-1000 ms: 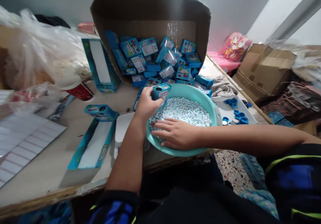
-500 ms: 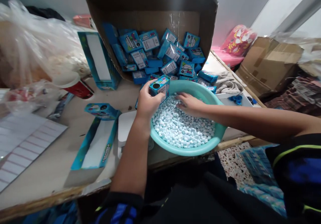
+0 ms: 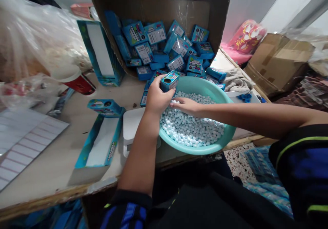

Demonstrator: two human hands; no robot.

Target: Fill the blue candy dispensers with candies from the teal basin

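Observation:
My left hand [image 3: 158,97] is wrapped round a small blue candy box [image 3: 170,81], tilted so that a dark round hole shows in its top face. Just below and beside that box, my right hand [image 3: 186,106] is cupped round some small pale candies [image 3: 175,102]. Under both hands stands a turquoise basin [image 3: 197,150], holding many more pale blue and white candies [image 3: 192,131]. Left of my forearm, a white scale-like device [image 3: 132,124] is partly covered by the arm.
A large cardboard box [image 3: 217,27] full of blue candy boxes lies open behind the basin. On the left are an open display tray [image 3: 101,143] with a candy box [image 3: 105,107] at its end, another tray [image 3: 99,51], a red cup [image 3: 82,84] and lined paper [image 3: 30,140].
My right hand has come up out of the candies and moved left to the candy box, with some candies in its fingers. My left hand still holds the box.

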